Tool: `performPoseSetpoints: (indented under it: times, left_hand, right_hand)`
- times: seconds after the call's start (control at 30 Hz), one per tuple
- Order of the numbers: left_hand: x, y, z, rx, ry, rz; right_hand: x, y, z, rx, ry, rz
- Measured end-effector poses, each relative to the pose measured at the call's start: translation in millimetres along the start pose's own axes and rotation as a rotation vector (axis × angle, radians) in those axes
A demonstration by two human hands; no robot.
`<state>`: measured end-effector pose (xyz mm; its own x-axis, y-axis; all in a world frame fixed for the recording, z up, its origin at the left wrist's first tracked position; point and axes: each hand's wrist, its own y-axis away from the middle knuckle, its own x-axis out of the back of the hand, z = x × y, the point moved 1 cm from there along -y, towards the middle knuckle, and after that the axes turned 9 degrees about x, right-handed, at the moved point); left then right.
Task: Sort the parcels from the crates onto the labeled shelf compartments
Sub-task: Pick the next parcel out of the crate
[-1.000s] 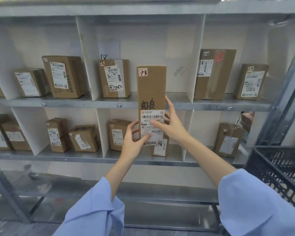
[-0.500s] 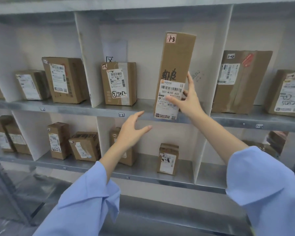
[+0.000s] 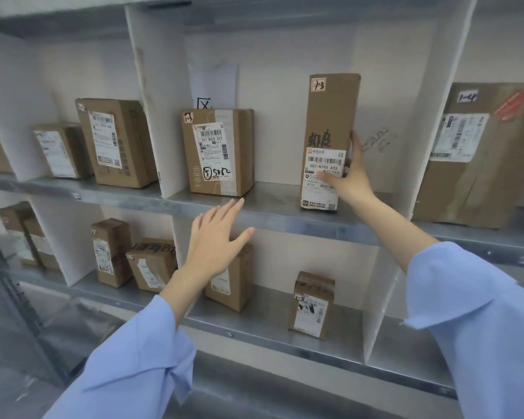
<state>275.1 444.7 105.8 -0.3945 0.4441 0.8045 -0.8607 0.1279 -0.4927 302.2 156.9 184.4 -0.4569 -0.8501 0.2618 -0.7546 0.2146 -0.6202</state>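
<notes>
head: parcel [image 3: 330, 116] upright, pinched by right fingers [image 3: 356, 152]

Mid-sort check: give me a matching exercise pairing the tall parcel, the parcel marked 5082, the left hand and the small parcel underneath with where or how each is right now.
Things
1. tall parcel
2. parcel marked 5082
3. left hand
4. small parcel

Place or state
a. standing on the lower shelf
b. open, holding nothing
c. gripped by the right hand
d. untouched, on the upper shelf

Pairs: 1-c, 2-d, 3-b, 4-a
</notes>
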Motion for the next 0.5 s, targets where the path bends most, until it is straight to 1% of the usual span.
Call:
performPoseSetpoints:
  times: [0.27, 0.4, 0.5]
  left_hand:
    - [-7.1, -9.9, 4.8, 0.003, 0.005, -0.013]
    - [-7.1, -5.1, 8.4, -0.01, 0.006, -0.043]
    - [-3.3, 1.0, 11.1, -0.026, 0.019, -0.06]
  right_hand:
    - [-0.9, -7.1, 19.9, 0.014, 0.062, 0.008]
    - [3.2, 2.4, 13.5, -0.046, 0.076, -0.011]
    - [11.8, 21.8, 0.4, -0.082, 0.231, 0.033]
